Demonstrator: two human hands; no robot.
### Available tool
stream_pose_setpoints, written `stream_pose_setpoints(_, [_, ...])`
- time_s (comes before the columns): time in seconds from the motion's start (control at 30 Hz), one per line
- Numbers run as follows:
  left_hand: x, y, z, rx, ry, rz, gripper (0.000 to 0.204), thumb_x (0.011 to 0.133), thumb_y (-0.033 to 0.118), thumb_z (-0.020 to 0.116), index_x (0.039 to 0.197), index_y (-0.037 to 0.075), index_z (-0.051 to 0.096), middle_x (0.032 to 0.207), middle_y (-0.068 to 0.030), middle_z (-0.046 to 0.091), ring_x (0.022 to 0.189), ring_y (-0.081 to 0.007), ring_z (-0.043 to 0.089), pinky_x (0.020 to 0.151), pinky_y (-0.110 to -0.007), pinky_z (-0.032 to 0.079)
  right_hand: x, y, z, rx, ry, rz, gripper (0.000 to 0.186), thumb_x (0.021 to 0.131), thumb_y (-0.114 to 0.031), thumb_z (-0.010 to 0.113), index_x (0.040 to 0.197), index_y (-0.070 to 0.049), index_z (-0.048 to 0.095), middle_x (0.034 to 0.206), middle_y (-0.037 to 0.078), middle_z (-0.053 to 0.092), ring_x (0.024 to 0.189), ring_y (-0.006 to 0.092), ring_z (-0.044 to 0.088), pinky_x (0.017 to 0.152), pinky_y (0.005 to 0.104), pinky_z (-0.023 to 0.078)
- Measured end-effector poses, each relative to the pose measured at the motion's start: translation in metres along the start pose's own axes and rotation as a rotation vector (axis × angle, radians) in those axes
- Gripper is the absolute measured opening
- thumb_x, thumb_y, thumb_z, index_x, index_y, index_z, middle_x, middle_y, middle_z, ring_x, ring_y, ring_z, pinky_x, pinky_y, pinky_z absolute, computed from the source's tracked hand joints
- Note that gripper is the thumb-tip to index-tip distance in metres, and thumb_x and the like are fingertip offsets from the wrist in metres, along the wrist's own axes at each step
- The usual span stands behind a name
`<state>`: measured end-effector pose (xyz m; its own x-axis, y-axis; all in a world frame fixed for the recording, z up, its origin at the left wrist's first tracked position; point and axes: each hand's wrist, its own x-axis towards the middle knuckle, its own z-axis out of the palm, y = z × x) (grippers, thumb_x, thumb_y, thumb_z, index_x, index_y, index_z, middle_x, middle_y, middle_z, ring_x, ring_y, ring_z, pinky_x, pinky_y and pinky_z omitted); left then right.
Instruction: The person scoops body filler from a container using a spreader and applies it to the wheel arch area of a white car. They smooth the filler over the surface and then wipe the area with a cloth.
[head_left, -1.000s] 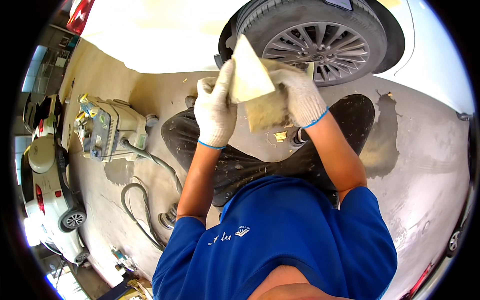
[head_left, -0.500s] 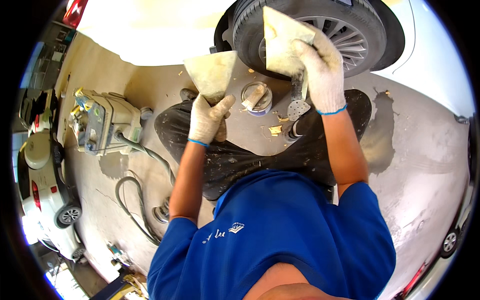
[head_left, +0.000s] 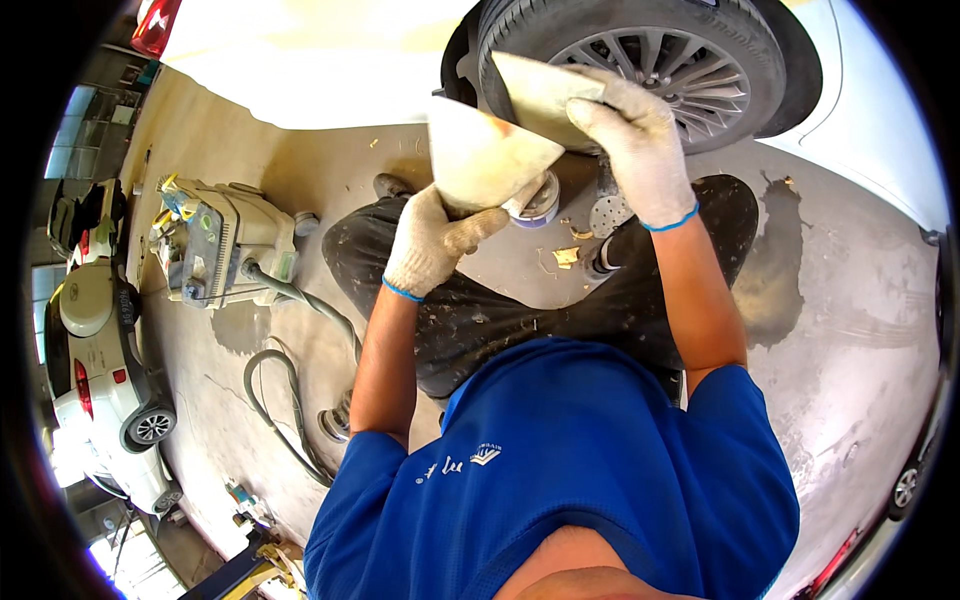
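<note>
My left hand [head_left: 432, 243], in a white knit glove, grips a wide cream spreader blade [head_left: 478, 153] by its lower edge. The blade is held up in front of me. My right hand [head_left: 632, 132], also gloved, holds a second cream spreader [head_left: 537, 88] just above and right of the first, in front of the car wheel [head_left: 655, 55]. The two blades nearly touch at their edges. Below them on the floor stands a small round tin [head_left: 541, 200], partly hidden by the left blade.
I squat on a grey concrete floor [head_left: 840, 330] beside a white car. A sanding disc [head_left: 612, 212] and putty scraps [head_left: 566, 256] lie near my shoe. A dust extractor [head_left: 222, 243] with a hose [head_left: 270, 390] stands at left. Parked cars [head_left: 95, 350] sit further left.
The hands first held one pad together, then drew apart. Now the left hand has risen with its spreader toward the right hand's spreader by the wheel.
</note>
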<state>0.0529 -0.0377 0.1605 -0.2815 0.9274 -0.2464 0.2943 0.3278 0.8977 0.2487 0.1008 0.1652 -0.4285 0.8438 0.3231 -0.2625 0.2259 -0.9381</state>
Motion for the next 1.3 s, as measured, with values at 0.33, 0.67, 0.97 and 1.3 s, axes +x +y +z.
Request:
stream_pose_setpoints(0.33, [0.003,0.005,-0.008,-0.273,0.099,-0.003,0.040,0.083,0.023,0.086,0.107,-0.004,0.069,0.080,-0.0054,0.069,0.059,-0.0071,0.054,0.051,-0.023,0.044,0.002,0.012,-0.012,-0.416,-0.164,-0.116,0.022,0.098,-0.005,0.060,0.114,-0.003,0.074,0.111,0.007,0.074,0.101,0.0170,0.070,0.089,0.0305,0.057])
stream_pose_setpoints(0.67, [0.010,-0.002,0.006,-0.017,0.041,-0.015,0.042,0.083,0.026,0.086,0.105,-0.005,0.070,0.079,-0.0024,0.068,0.064,-0.0071,0.056,0.058,-0.025,0.048,-0.003,0.008,-0.008,-0.185,-0.166,-0.100,0.029,0.099,-0.005,0.062,0.127,0.001,0.068,0.114,0.007,0.072,0.103,0.0135,0.066,0.093,0.0285,0.054])
stream_pose_setpoints(0.97, [0.004,-0.001,0.011,-0.247,0.116,-0.043,0.044,0.081,0.025,0.088,0.102,-0.007,0.067,0.077,-0.0057,0.067,0.059,-0.0087,0.058,0.054,-0.026,0.050,0.009,0.008,-0.025,-0.320,-0.026,-0.069,0.028,0.099,-0.007,0.062,0.125,0.000,0.067,0.112,0.004,0.072,0.104,0.0124,0.064,0.095,0.0284,0.051])
stream_pose_setpoints(1.3, [0.004,-0.011,0.008,-0.354,-0.199,0.018,0.066,0.076,0.023,0.088,0.125,-0.007,0.056,0.089,-0.0067,0.066,0.062,-0.0096,0.058,0.053,-0.025,0.050,0.000,0.005,-0.028,-0.072,-0.185,0.182,0.024,0.094,-0.005,0.063,0.117,-0.002,0.070,0.109,0.003,0.071,0.103,0.0115,0.064,0.092,0.0285,0.052])
